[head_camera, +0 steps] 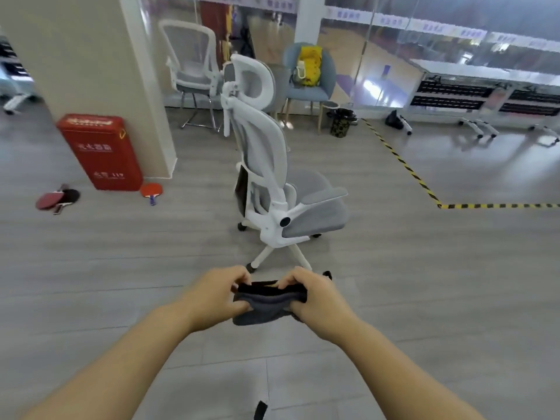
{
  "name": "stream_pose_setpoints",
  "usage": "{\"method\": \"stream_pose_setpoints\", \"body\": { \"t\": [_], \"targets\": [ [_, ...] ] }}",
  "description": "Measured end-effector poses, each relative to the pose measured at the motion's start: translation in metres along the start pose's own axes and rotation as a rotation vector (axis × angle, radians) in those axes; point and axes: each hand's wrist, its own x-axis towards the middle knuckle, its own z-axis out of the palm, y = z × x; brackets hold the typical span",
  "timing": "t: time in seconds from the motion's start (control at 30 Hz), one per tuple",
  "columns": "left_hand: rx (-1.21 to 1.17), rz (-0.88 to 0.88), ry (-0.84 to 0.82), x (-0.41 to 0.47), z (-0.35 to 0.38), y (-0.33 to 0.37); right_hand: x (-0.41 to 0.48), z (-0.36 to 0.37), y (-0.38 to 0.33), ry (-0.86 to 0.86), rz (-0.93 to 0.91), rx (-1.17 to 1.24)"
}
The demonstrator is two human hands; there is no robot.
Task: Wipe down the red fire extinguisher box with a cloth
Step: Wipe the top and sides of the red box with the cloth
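The red fire extinguisher box (100,151) stands upright on the floor at the far left, against a beige pillar, with white lettering on its front. A dark grey cloth (266,304) is held out in front of me at the lower middle of the head view. My left hand (216,297) grips its left end with curled fingers. My right hand (313,298) grips its right end the same way. Both hands are well apart from the box, several steps away from it.
A white and grey office chair (272,177) stands between me and the far wall. Table tennis paddles (57,200) and one more paddle (151,190) lie on the floor beside the box. Yellow-black floor tape (403,163) runs at right. More chairs and a bin (342,122) stand behind.
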Motion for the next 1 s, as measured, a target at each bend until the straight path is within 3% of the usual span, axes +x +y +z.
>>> {"method": "stream_pose_setpoints", "body": {
  "t": [0.27, 0.5, 0.7, 1.0],
  "targets": [
    [0.018, -0.027, 0.330, 0.008, -0.074, -0.068, 0.133, 0.043, -0.052, -0.246, -0.195, -0.224],
    [-0.007, -0.032, 0.389, 0.032, -0.154, -0.144, 0.247, 0.093, -0.114, -0.384, -0.361, -0.465],
    [-0.119, -0.093, 0.443, 0.061, -0.230, -0.232, 0.346, 0.133, -0.169, -0.491, -0.261, -0.297],
    [-0.020, -0.333, 0.354, 0.112, -0.306, -0.351, 0.469, 0.175, -0.212, -0.551, -0.151, -0.434]
  ]
}}
